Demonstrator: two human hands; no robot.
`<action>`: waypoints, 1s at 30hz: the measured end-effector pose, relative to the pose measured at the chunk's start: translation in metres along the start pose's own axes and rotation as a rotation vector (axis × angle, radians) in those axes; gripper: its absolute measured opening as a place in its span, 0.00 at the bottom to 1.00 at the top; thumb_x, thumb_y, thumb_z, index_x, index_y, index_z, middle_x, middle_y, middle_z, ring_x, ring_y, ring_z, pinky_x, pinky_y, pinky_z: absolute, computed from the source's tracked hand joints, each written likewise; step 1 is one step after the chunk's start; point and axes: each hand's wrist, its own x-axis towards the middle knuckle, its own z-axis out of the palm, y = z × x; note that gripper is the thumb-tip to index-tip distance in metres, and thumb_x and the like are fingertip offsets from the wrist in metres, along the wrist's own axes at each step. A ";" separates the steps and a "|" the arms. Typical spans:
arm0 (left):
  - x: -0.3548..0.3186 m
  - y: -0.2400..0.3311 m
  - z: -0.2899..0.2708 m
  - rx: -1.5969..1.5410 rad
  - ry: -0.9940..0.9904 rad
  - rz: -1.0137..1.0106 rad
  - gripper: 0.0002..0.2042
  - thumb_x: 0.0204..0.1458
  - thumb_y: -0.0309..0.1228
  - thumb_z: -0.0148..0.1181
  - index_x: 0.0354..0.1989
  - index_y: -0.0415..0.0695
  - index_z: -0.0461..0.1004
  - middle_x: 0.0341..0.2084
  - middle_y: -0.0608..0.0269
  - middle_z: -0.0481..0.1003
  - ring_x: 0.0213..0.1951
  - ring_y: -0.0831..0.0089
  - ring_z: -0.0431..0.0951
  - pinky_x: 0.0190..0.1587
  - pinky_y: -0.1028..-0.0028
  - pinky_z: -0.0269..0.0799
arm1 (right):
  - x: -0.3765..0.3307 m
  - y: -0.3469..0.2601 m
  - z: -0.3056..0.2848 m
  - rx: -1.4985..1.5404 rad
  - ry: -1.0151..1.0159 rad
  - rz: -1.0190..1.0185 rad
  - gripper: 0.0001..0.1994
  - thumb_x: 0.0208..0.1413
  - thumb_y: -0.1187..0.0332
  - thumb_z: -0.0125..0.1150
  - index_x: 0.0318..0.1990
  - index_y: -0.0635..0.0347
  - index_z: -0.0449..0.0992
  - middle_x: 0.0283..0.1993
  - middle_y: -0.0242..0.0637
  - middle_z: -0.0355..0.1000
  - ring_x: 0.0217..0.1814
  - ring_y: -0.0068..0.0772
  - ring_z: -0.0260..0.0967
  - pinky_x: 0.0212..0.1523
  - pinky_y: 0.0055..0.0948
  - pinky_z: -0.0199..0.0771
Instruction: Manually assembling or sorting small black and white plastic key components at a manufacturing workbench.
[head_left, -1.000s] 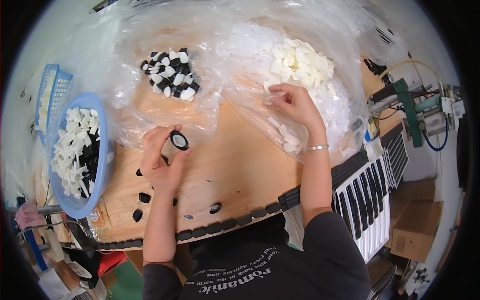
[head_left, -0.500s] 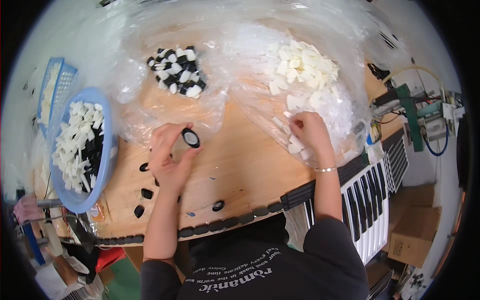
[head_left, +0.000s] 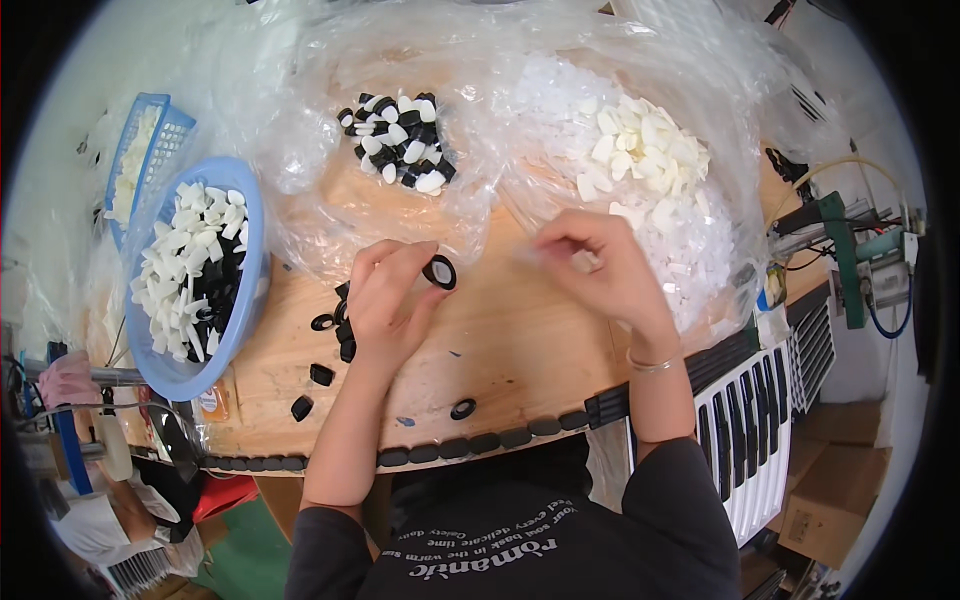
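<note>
Two hands work over the wooden bench, and we describe them from the fingertips outward. Our left hand (head_left: 385, 300) pinches a black oval ring (head_left: 439, 272) between thumb and fingertips, closed on it, just above the wooden tabletop (head_left: 500, 350). We see the ring's open face turned up toward the camera; its long axis runs roughly from upper left to lower right. Our right hand (head_left: 600, 270) is curled with the fingers drawn together near a small white piece (head_left: 583, 262); we cannot tell whether they grip it, because the fingers hide most of it. A thin bracelet (head_left: 650, 365) sits on the right wrist.

Just beside the left hand, several loose black rings (head_left: 330, 325) lie on the wood, with one more (head_left: 462, 408) nearer the bench edge. A row of black pads (head_left: 480, 443) lines that edge.

Beyond the hands, crumpled clear plastic sheeting (head_left: 330, 210) covers the far part of the bench and rises between the hands and the stock. On it we see a mixed heap of black and white parts (head_left: 400, 145) ahead of the left hand, and a heap of white parts (head_left: 645, 160) ahead of the right hand. At far left stands a blue bowl (head_left: 245, 290) filled with white and black parts, with a blue basket (head_left: 150, 130) behind it. At right, a rack of black and white strips (head_left: 760, 420) stands beside the bench.
</note>
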 end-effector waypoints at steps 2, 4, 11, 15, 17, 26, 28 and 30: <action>-0.003 -0.004 0.000 0.072 -0.027 0.042 0.23 0.29 0.20 0.68 0.41 0.39 0.76 0.37 0.60 0.77 0.38 0.62 0.73 0.42 0.68 0.68 | 0.008 -0.022 0.018 -0.010 -0.055 -0.003 0.05 0.45 0.77 0.61 0.32 0.65 0.76 0.26 0.36 0.71 0.28 0.23 0.68 0.32 0.20 0.69; -0.003 -0.005 0.002 0.141 -0.050 0.088 0.23 0.29 0.21 0.68 0.41 0.40 0.76 0.37 0.61 0.77 0.38 0.61 0.73 0.42 0.67 0.67 | 0.011 -0.028 0.026 -0.025 -0.107 -0.007 0.04 0.45 0.77 0.61 0.31 0.65 0.76 0.25 0.36 0.71 0.27 0.24 0.69 0.31 0.21 0.70; -0.002 -0.002 0.003 0.177 -0.058 0.126 0.23 0.31 0.23 0.67 0.42 0.40 0.75 0.38 0.62 0.77 0.38 0.62 0.73 0.42 0.68 0.65 | 0.014 -0.019 0.040 -0.214 -0.060 -0.152 0.03 0.44 0.76 0.60 0.29 0.64 0.75 0.24 0.39 0.71 0.25 0.31 0.70 0.28 0.25 0.72; -0.002 -0.001 0.004 0.173 -0.060 0.143 0.23 0.31 0.23 0.67 0.42 0.40 0.76 0.38 0.62 0.77 0.38 0.62 0.73 0.42 0.68 0.65 | 0.017 -0.022 0.045 -0.247 -0.080 -0.174 0.03 0.44 0.76 0.61 0.29 0.64 0.74 0.23 0.38 0.70 0.24 0.30 0.70 0.28 0.24 0.72; -0.002 0.000 0.004 0.160 -0.065 0.125 0.23 0.30 0.23 0.68 0.42 0.40 0.76 0.37 0.61 0.77 0.38 0.62 0.73 0.41 0.68 0.66 | 0.019 -0.028 0.043 -0.196 -0.073 -0.129 0.04 0.44 0.76 0.61 0.29 0.64 0.74 0.23 0.38 0.70 0.24 0.29 0.70 0.27 0.24 0.72; -0.003 0.004 0.005 0.013 -0.022 -0.005 0.22 0.30 0.20 0.70 0.41 0.38 0.76 0.36 0.59 0.78 0.39 0.61 0.73 0.42 0.68 0.69 | 0.019 -0.028 0.057 0.023 -0.020 -0.058 0.06 0.45 0.74 0.65 0.30 0.64 0.75 0.25 0.35 0.71 0.26 0.22 0.70 0.28 0.21 0.71; -0.002 0.005 0.004 0.007 -0.002 -0.017 0.22 0.31 0.20 0.70 0.41 0.38 0.76 0.37 0.59 0.78 0.39 0.61 0.73 0.42 0.68 0.70 | 0.019 -0.027 0.058 0.035 0.011 -0.074 0.07 0.45 0.74 0.66 0.31 0.64 0.75 0.25 0.34 0.71 0.28 0.21 0.70 0.30 0.20 0.71; 0.000 0.005 0.001 -0.039 0.017 -0.050 0.22 0.31 0.20 0.70 0.41 0.38 0.76 0.37 0.60 0.78 0.39 0.61 0.74 0.42 0.68 0.70 | 0.019 -0.027 0.057 0.087 0.013 -0.042 0.07 0.48 0.74 0.66 0.34 0.65 0.75 0.28 0.32 0.73 0.32 0.20 0.71 0.35 0.19 0.73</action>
